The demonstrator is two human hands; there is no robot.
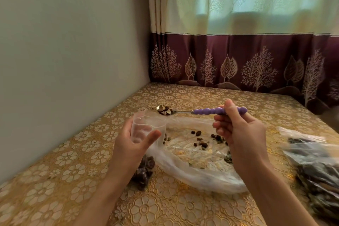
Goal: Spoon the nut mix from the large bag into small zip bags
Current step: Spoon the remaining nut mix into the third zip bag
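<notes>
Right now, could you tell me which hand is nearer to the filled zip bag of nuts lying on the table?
Left. The left hand, holding an empty small zip bag, is just above the filled zip bag; the right hand, gripping the spoon, is farther right.

spoon (192, 111): lilac beaded handle, silver bowl | nut mix (165, 109): dark brown, tan | small zip bag (146, 124): clear | large bag (192, 152): milky clear | tablecloth (73, 161): gold, cream flower medallions | curtain (238, 42): pale cream-green over maroon, tree and leaf motifs | wall (73, 42): plain grey-beige

head view | forward-down, near table (165, 207); right edge seemingly blurred
</notes>
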